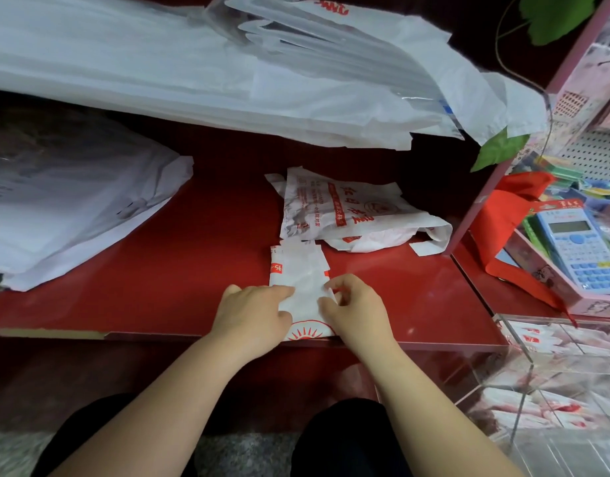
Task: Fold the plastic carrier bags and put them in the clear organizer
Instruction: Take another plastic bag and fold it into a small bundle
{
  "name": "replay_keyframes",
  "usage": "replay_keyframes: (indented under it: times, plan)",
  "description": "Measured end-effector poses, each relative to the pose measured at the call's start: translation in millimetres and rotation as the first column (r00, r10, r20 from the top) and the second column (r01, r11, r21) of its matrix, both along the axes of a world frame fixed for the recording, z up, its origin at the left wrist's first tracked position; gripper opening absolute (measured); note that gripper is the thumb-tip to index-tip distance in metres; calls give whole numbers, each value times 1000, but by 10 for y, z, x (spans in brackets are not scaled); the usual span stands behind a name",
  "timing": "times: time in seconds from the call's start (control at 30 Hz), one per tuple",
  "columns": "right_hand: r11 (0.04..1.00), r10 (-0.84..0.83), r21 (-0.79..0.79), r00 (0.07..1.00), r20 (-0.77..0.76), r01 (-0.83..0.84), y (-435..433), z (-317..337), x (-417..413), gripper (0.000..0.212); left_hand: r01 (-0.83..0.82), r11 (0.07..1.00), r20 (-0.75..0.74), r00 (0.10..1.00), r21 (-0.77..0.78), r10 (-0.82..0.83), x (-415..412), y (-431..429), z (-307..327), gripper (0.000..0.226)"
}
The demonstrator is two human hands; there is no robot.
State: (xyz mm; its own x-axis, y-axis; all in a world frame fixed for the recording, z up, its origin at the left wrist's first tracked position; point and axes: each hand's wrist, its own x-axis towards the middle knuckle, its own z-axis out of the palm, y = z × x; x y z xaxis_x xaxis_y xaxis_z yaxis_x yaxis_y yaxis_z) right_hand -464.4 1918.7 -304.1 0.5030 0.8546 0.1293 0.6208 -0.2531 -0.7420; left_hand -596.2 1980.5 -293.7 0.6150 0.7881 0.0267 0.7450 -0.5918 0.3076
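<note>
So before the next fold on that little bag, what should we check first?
1. Left hand pins the folded bag flat on the red counter: ok.
2. Right hand has the bag's right edge pinched: ok.
3. Bag is already a narrow strip: ok.
4. Near end sits at the counter's front edge, may slip off: not ok.
5. Unfolded bags behind are clear of the fold: ok.
6. Clear organizer on the right has room left: cannot tell.
</note>
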Motion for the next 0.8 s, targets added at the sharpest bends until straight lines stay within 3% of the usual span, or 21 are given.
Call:
replay_keyframes:
  times: [0.13,0.2,0.27,0.4,0.57,0.67,0.8]
  plan:
    - [999,38,39,999,2,-38,-61,-22,-25,18,9,979,151,988,203,-40,-146,-38,-233,51]
    - [998,39,53,999,14,-39,-68,-18,-37,20,70,939,244,957,337,-159,-208,-41,-336,48]
    - [997,38,68,999,27,-39,-79,-17,-50,21,182,887,199,937,425,-288,-252,-41,-412,42]
    - [996,53,67,997,55,-56,-95,-24,-56,24,352,824,63,905,445,-421,-326,-39,-457,49]
    - [990,36,128,985,168,-58,-160,-80,-118,35,298,821,232,862,487,-451,-394,-17,-577,45]
    - [940,200,241,962,183,-241,-291,-151,-64,54,243,849,334,841,470,-425,-418,-61,-610,44]
    - [827,521,-16,757,394,-561,-404,-219,75,83,224,848,404,801,481,-441,-461,-102,-578,39]
